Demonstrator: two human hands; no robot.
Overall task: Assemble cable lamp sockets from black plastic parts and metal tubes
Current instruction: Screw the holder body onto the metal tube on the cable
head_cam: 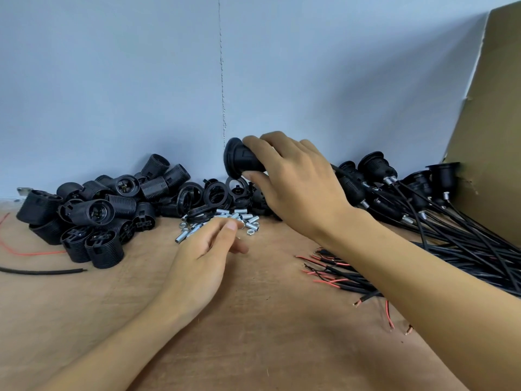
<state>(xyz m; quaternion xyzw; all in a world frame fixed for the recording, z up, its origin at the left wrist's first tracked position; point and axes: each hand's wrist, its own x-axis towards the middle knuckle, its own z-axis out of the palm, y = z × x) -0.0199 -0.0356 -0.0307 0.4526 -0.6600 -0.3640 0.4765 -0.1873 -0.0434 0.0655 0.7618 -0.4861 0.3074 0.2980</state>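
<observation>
Black plastic parts point(98, 210) heaped far left: light, rigid, ribbed, so easy purchase. My left hand point(208, 249) at metal tubes point(225, 217), fingertips drawn together; pinching one or not, cannot tell. Tubes small, slick, likely to roll: pinch across sides. My right hand point(293, 187) wraps socket point(239, 159) by its body, held above the pile.

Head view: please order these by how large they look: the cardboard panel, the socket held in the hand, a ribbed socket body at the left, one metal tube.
1. cardboard panel
2. held socket and ribbed socket body: they look alike, so not ranked
3. metal tube
</observation>
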